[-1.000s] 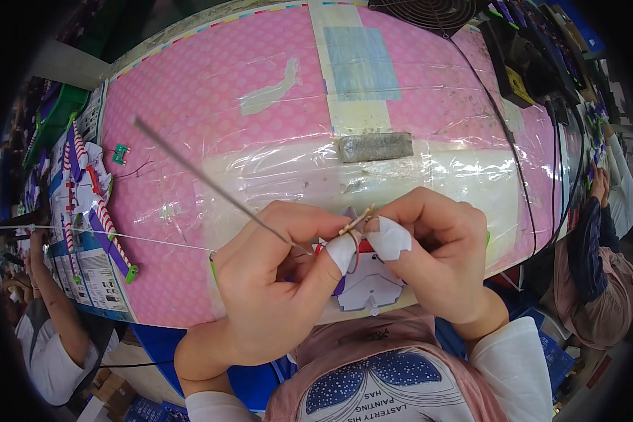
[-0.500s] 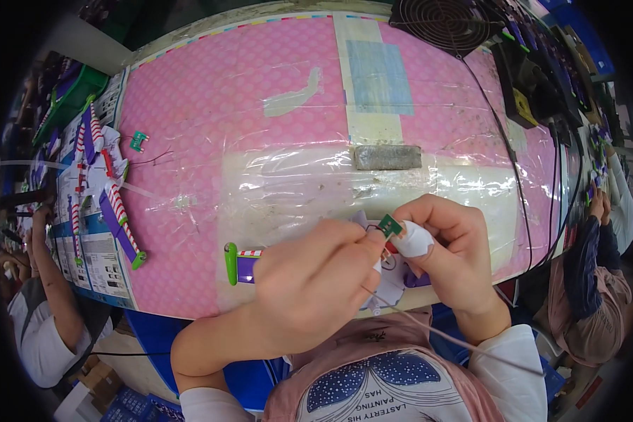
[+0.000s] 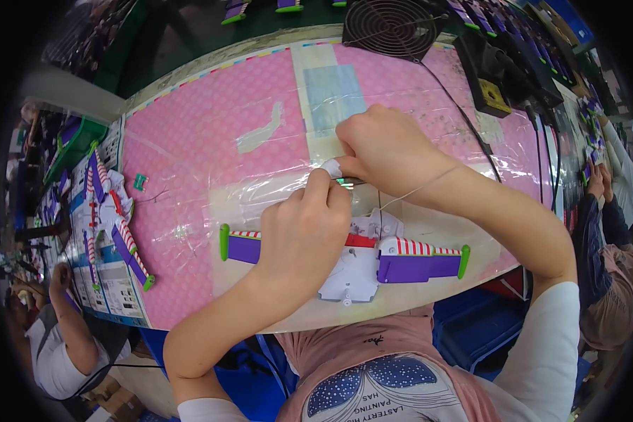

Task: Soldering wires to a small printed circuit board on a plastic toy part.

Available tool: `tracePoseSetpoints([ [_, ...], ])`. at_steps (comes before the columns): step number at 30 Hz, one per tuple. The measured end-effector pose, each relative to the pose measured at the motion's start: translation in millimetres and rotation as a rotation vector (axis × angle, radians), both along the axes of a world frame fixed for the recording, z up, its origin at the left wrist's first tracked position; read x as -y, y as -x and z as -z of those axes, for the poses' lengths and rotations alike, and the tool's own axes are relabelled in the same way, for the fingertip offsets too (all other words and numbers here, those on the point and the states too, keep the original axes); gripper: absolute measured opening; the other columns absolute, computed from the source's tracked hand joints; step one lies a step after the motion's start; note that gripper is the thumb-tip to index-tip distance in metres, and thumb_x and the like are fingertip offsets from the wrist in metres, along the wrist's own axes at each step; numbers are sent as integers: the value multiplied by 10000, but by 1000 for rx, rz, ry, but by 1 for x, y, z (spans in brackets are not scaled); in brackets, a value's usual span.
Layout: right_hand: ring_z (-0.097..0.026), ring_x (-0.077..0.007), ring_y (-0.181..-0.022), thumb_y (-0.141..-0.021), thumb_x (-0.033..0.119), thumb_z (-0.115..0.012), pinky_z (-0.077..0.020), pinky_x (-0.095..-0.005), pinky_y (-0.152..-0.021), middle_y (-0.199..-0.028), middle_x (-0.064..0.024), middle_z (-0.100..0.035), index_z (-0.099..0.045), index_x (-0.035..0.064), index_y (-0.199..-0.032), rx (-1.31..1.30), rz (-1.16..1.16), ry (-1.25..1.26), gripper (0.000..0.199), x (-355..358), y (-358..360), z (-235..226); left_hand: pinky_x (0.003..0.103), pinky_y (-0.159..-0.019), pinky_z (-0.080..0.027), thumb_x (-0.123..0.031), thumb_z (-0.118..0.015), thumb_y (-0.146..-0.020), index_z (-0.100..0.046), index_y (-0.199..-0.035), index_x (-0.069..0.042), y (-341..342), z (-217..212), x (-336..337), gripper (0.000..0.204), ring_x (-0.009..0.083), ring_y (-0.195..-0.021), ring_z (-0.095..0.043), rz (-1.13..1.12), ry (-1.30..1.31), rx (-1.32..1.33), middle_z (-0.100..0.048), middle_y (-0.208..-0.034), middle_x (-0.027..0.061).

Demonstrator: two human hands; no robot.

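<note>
Both of my hands meet above the table. My left hand (image 3: 304,224) is closed in a pinch, and a sliver of small green circuit board (image 3: 344,183) shows beside its fingertips. My right hand (image 3: 390,151) is curled shut just beyond, white wrapping on a digit touching the left fingers; what it grips is hidden. A thin wire (image 3: 416,189) runs close by and across my right forearm. Beneath lies a white toy body (image 3: 352,276) with a red part and purple wings (image 3: 418,268), striped red and white, with green tips. My left hand covers part of it.
A similar winged toy (image 3: 109,204) lies at left near another green board (image 3: 140,183). At the back stand a black fan (image 3: 390,28) and a dark holder with a yellow sponge (image 3: 492,96). Black cables cross the right side. Other people sit at both sides.
My hands have moved up and away from my body, with the right now beyond the left. The winged toy beneath is more exposed, and the board is mostly hidden. The view has shifted.
</note>
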State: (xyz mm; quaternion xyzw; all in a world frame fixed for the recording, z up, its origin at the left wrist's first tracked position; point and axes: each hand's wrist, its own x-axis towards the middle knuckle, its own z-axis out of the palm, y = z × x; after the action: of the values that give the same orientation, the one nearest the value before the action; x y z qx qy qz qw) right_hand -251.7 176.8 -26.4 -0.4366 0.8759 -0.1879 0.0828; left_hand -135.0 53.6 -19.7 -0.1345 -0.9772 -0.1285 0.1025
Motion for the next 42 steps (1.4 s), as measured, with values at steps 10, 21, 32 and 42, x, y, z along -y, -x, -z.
tracePoseSetpoints([
  [10,-492,-123,-558,-903,376,-485,-423,-218,-492,-963,-120,-597,-428,-94,-1133,828,1149,1509,526,-131,81,-16,270,-522,-411,-103,-625,-776,-578,-779,5,-14,-29,45,118,156,-540,-512,-334,-1003,192,-567,-759,99],
  [21,-492,-104,-576,-921,261,-447,-370,-199,-489,-931,-124,-617,-538,19,-1052,495,917,1506,289,-134,-40,7,285,-417,-359,6,-703,-654,-615,-730,-13,-47,-29,44,117,188,-475,-477,-188,-388,12,-498,-588,75],
  [32,-414,-108,-364,-874,165,-477,-303,-212,-337,-579,-102,-548,-479,33,-762,978,888,1296,173,-76,-79,23,276,-383,-337,-15,-705,-643,-622,-710,-28,-34,-9,44,107,160,-445,-466,-136,-472,-18,-492,-570,52],
  [42,-418,-108,-363,-866,177,-490,-303,-212,-335,-575,-99,-548,-477,35,-739,983,906,1213,191,-74,-79,18,273,-383,-334,-15,-709,-644,-621,-706,-26,-33,-9,42,108,152,-445,-460,-151,-466,10,-489,-567,51],
])
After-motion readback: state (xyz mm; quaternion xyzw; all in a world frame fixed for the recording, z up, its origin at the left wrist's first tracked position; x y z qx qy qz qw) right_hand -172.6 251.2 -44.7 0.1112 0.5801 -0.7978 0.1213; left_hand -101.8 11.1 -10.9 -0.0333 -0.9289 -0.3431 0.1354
